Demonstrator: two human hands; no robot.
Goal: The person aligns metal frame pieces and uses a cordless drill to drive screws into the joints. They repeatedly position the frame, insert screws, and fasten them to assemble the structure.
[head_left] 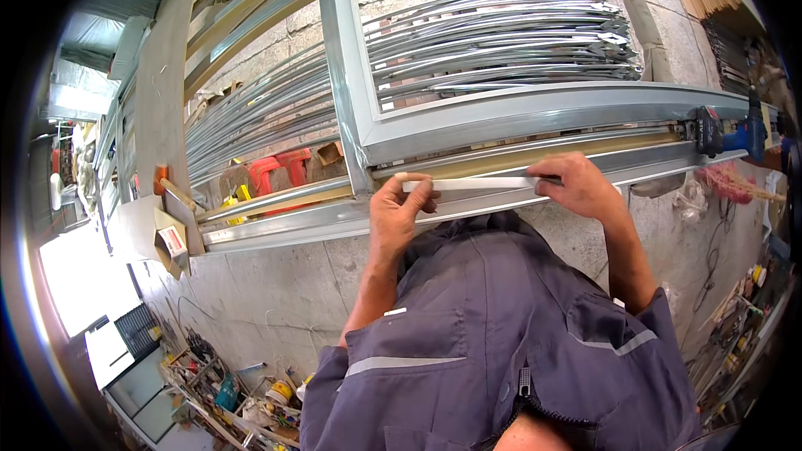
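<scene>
My left hand [396,213] and my right hand [578,187] grip the two ends of a short, flat white strip [484,184]. Its material cannot be made out. The strip is held nearly level in front of my body, over the near edge of a long grey metal frame [501,129]. The fingers of both hands are closed, with thumbs pressed against the strip. Just beyond my left hand is a corner of the frame, where an upright grey bar [338,50] meets the long rail.
Bundles of thin metal strips [501,38] lie beyond the frame. A blue cordless drill [735,135] rests on its right end. At the left are an orange-handled hammer [171,188] and a small cardboard box [171,242]. Cluttered tools [242,392] lie behind on the left.
</scene>
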